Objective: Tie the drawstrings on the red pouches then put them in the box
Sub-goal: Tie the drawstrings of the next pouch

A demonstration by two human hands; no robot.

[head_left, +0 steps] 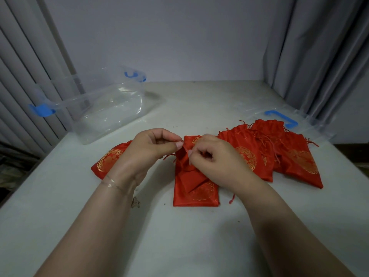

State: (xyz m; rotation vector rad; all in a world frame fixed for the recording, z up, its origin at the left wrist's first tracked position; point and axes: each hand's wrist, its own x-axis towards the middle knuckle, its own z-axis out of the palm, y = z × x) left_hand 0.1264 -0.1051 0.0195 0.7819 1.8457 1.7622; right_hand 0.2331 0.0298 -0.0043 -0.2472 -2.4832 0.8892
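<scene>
- Head view: I see my left hand (151,148) and right hand (214,156) each pinching a red drawstring (186,151) above the middle red pouch (194,186) on the white table (179,236).
- Clear plastic box (103,108) stands far left, holding nothing; other pouches (279,152) lie right.

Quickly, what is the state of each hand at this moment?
Left hand: pinching a red drawstring of the middle pouch.
Right hand: fingers curled, pinching the same pouch's drawstring.
</scene>
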